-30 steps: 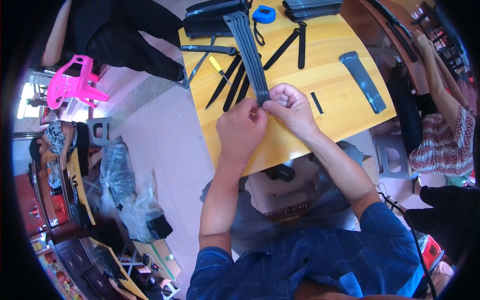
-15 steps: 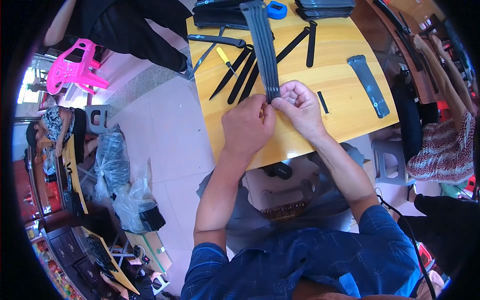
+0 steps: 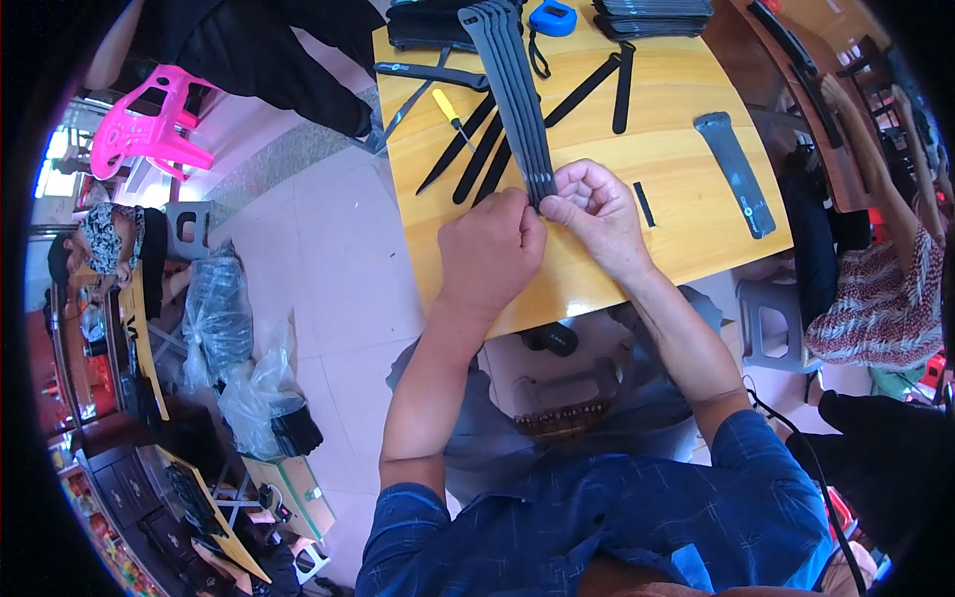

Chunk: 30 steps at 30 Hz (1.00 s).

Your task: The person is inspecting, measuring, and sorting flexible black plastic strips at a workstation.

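Observation:
Several long dark grey straps, stacked into a fanned bundle, stand up from my fingers over the near part of the table. My left hand is closed on their lower end. From the other side my right hand pinches the same end between thumb and fingers, its other fingers curled. Behind the bundle lie loose black straps and a yellow-handled screwdriver. A short black strip lies right of my right hand, and a flat dark grey strap piece farther right.
On the wooden table, a blue tape measure and a stack of dark straps sit at the far side. A pink plastic chair is on the floor to the left. Other people are around, one seated at the right.
The upper end of the strap bundle has leaned left and its straps are spread more apart, showing more of the tape measure's cord. Both hands stay almost in place.

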Motion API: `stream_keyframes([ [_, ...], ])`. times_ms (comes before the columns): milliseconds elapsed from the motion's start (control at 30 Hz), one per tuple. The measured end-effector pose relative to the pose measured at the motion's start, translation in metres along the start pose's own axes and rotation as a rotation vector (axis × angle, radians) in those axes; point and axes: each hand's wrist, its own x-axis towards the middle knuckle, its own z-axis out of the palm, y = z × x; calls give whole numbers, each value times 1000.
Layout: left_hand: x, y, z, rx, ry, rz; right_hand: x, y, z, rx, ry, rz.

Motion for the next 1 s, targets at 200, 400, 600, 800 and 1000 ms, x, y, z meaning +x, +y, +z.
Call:
stream_keyframes([
  [200,0,3,0,-33,6,-32,-8,-6,12,-106,-81,51],
  [400,6,0,-20,-463,-415,-300,-8,-12,-8,-228,-252,162],
  [600,8,-18,-42,-1360,-827,-316,-16,-26,-16,416,-580,329],
  [800,-8,9,-37,-860,-544,-358,-13,-31,-9,106,-482,215],
  [1000,1,18,-50,-884,-610,-237,-16,-42,-23,190,-582,285],
])
